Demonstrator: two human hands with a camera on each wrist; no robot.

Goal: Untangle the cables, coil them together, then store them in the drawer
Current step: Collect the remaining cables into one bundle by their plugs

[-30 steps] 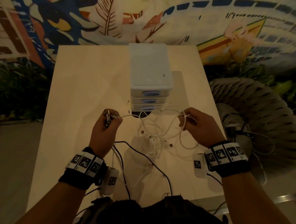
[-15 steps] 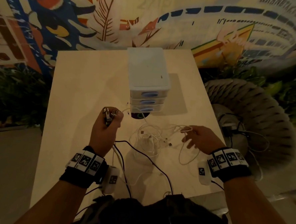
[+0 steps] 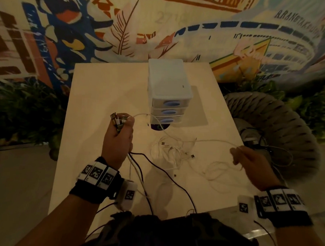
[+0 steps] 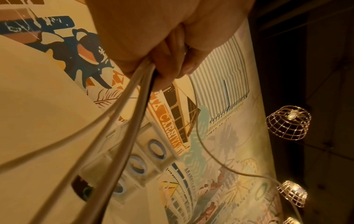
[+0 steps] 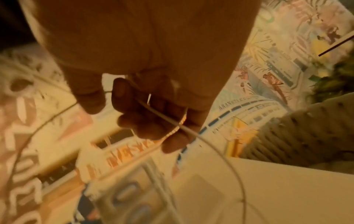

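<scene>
head view: left hand [image 3: 117, 143] grips a bundle of cable ends [image 3: 118, 121] at 9 o'clock; right hand [image 3: 250, 162] pinches one white cable [image 3: 210, 141] at 3 o'clock. loose cables [image 3: 172, 152] lie on the surface [image 3: 102, 92], drawers [image 3: 167, 102] at 12 o'clock.

- Right wrist view is motion-blurred; I can't read the drawer unit [image 5: 122, 201] fronts there.
- Left hand [image 3: 117, 142] grip hides how many cables [image 4: 122, 115] pass through the fist.
- Plug ends [image 3: 118, 121] above the fist: too small to type.
- White tangle [image 3: 172, 152] on the bench [image 3: 102, 92]: can't separate strands.
- Bench near edge is hidden behind my torso.
</scene>
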